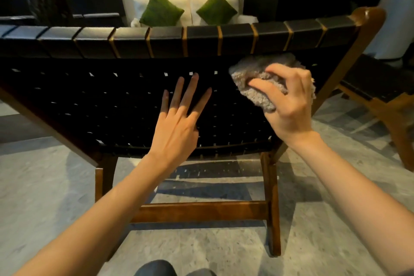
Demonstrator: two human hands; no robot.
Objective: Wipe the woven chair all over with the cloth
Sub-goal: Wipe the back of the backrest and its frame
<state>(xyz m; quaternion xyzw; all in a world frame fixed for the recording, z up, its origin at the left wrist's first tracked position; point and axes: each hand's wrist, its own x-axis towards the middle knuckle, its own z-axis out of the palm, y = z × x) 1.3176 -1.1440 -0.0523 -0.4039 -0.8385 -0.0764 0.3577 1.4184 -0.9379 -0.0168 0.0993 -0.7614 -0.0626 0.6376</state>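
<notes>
My right hand (289, 101) grips the bunched cloth (257, 78) against the woven chair (112, 101) back, upper right; my left hand (177, 123) rests flat, fingers straight. Pressing hard could tip the chair, or snag the cloth in the weave gaps.

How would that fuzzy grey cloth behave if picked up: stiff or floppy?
Probably floppy: the cloth bunches into folds in the right hand. Likely light, since that hand alone holds it. Its fuzzy pile should grip rather than slip.
</notes>
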